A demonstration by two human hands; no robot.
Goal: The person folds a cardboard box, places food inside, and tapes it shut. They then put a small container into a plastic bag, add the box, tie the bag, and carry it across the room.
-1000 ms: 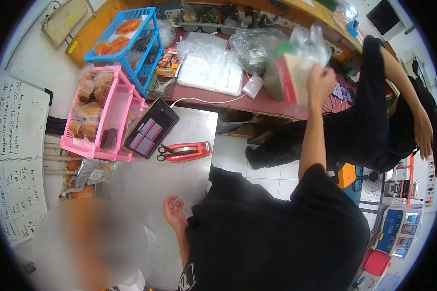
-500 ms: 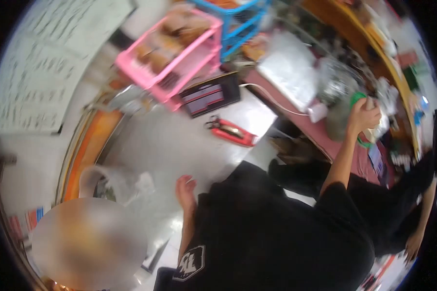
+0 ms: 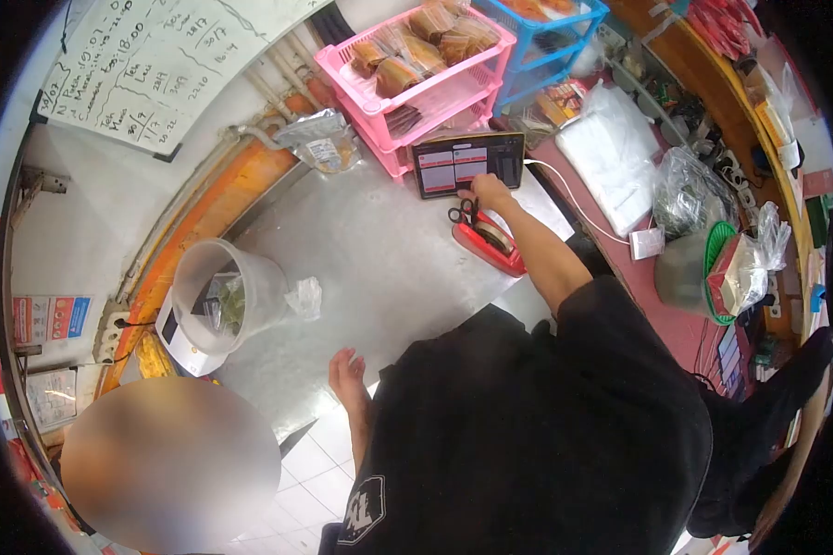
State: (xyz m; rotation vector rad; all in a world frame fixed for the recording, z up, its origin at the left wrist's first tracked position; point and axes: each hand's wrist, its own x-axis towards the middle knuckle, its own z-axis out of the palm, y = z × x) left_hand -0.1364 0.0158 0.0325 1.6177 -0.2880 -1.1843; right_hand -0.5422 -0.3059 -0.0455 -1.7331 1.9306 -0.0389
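My right hand (image 3: 491, 190) reaches over the steel counter (image 3: 370, 240) to a tablet (image 3: 442, 173) propped in front of a pink rack. A finger stretches out at the screen's lower edge; whether it presses the glass is hard to see. Under my right forearm lies a red tape dispenser (image 3: 472, 242), with black-handled scissors (image 3: 460, 214) at its upper end. My left hand (image 3: 347, 377) hovers by the counter's near edge, fingers loosely bent and apart, holding nothing. Beyond it are a crumpled clear bag (image 3: 305, 298) and a translucent bucket (image 3: 261, 282) with green packets inside.
Brown packets fill the top of the pink rack (image 3: 407, 129); a blue rack (image 3: 537, 81) stands beside it. White plastic bags (image 3: 611, 148) and a bin with a green rim (image 3: 715, 259) are on the right. A silver pouch (image 3: 322, 143) lies near the wall. At far right, a person's arm (image 3: 801, 444) shows.
My right hand has left the green-rimmed bin on the right and moved left to the tablet. My left hand stays near the counter edge. The view has shifted and become sharper.
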